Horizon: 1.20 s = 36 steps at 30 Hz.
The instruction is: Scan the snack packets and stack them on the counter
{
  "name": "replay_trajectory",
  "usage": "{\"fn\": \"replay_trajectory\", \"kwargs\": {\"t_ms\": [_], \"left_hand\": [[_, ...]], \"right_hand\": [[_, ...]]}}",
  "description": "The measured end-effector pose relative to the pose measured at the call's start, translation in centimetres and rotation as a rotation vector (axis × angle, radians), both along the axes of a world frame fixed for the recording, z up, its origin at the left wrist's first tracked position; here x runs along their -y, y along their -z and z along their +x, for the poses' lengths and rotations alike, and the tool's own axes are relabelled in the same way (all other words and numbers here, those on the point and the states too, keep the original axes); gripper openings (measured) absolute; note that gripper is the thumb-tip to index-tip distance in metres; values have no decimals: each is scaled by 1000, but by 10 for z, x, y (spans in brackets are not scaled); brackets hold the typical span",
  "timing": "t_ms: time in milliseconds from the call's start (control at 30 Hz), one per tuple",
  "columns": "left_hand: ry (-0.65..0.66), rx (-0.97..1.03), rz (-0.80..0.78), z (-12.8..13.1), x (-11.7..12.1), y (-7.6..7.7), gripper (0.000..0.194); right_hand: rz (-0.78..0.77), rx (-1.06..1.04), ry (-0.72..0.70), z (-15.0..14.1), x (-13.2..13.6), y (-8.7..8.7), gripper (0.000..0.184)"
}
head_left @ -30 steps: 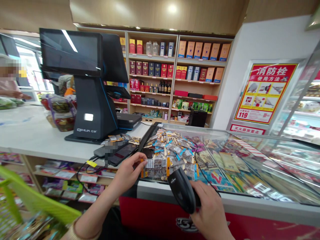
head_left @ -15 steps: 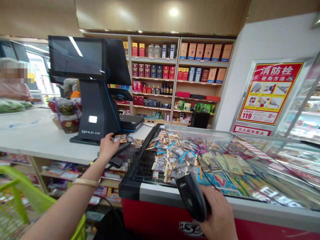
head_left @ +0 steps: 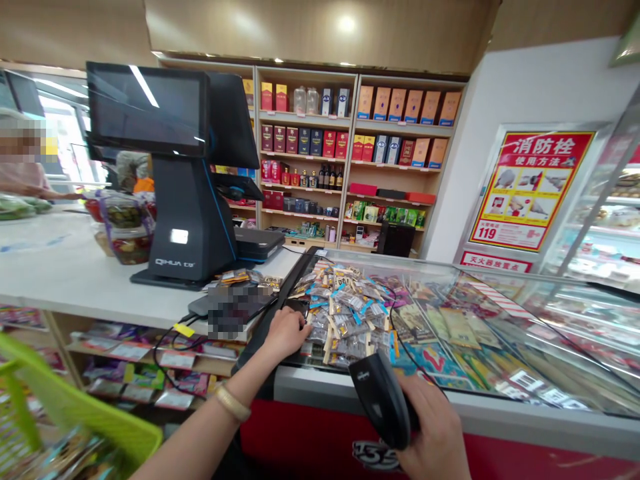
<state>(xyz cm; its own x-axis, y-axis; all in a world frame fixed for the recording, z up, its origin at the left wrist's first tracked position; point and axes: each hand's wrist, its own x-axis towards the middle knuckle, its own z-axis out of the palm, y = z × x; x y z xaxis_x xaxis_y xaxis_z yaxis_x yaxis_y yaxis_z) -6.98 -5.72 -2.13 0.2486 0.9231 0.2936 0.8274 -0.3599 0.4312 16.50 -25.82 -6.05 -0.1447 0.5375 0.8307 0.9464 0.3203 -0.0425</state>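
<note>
Your left hand (head_left: 287, 331) is back at the heap of small packets (head_left: 353, 310) on the freezer (head_left: 310, 387). A second ago it held a packet up before the scanner (head_left: 379, 399); half a second ago it was over the small pile (head_left: 240, 276) near the counter's right-hand edge, at the foot of the till terminal (head_left: 173, 227). That packet, I judge, has been put down with the others there, so its turn seems done, while plenty of packets remain in the heap.

The heap sits at the left end of the freezer's glass top, reaching towards its near edge. Your left fingers are bent at its left side; whether they grip a packet, I cannot tell. Your right hand (head_left: 434, 427) stays closed round the scanner, which is tilted, its head just by the near edge, in front of the heap.
</note>
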Motion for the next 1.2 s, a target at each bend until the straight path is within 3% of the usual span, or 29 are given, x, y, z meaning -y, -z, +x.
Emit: {"fn": "replay_trajectory", "kwargs": {"t_ms": [267,467,567,733,933,1200], "left_hand": [[162,672,-204,-21,8,5,24],[117,1025,-44,-42,40,-1,34],[113,1197,-45,-40,58,-5,35],[102,1430,-180,-24,79,-5,45],[152,1506,-277,-8,91,1,51],[143,1177,-167,-9,95,0,42]], "right_hand": [[-29,8,-9,-4,0,-2,39],[-46,17,-8,-10,0,-4,41],[-45,0,-12,-15,-1,-9,42],[-8,-56,-51,-23,0,-20,37],[-20,-84,-91,-28,2,-27,35],[-194,-38,-126,-41,4,-33,40]]}}
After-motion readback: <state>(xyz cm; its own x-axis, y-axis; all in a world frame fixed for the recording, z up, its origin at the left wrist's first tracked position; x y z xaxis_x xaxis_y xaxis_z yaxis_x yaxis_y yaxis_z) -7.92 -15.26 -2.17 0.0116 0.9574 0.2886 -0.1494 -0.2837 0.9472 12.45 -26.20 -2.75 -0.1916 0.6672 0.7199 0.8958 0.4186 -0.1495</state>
